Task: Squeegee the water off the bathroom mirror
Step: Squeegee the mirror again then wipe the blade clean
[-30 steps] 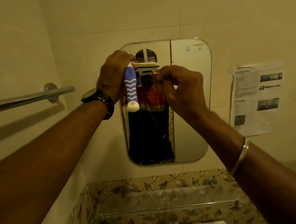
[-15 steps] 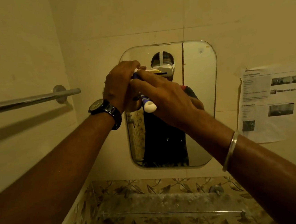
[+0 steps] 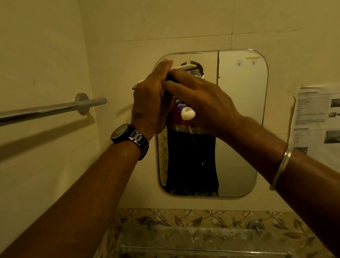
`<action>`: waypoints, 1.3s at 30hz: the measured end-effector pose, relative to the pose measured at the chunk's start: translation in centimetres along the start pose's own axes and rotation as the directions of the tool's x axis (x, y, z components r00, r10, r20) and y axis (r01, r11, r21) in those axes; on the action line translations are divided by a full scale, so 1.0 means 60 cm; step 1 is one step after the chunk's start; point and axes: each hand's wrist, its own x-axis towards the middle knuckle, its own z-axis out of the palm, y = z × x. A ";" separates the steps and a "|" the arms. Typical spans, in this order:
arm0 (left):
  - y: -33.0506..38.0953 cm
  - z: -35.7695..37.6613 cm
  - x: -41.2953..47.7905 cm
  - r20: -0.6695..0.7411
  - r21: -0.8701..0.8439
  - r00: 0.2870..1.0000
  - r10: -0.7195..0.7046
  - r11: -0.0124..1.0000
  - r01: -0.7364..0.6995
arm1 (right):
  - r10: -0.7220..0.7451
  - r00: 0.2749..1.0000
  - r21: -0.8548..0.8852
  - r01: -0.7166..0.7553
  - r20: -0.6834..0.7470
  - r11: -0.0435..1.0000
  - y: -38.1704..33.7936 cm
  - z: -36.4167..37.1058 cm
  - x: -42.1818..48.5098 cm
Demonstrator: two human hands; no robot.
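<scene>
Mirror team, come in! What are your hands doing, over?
Left hand and right hand both gripping blue-and-white-handled squeegee. Cream blade at top-left of rounded wall mirror. Nothing blocking the glass.

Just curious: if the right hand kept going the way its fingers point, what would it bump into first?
Probably the left hand, which its fingers already overlap around the blue-and-white squeegee handle. Beyond lies the rounded wall mirror; depth is unclear.

place: home bathroom | signs: wall mirror (image 3: 245, 121); towel rail (image 3: 38, 112); leaf-pattern tiles (image 3: 194, 218); glass shelf (image 3: 197, 249)
</scene>
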 end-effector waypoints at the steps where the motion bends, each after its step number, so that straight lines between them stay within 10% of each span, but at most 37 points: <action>1: -0.005 0.000 0.000 0.018 -0.016 1.000 0.010 1.000 -0.009 | 0.007 1.000 0.006 -0.007 0.010 1.000 0.001 0.003 0.004; 31: -0.014 0.016 -0.101 0.126 -0.008 0.992 -0.023 1.000 0.024 | 0.052 0.981 -0.029 -0.047 0.188 0.998 -0.045 0.033 -0.064; 39: -0.021 -0.001 -0.040 -0.026 0.024 0.999 -0.036 0.999 0.037 | 0.042 0.981 -0.014 -0.040 0.188 0.999 -0.031 0.020 0.016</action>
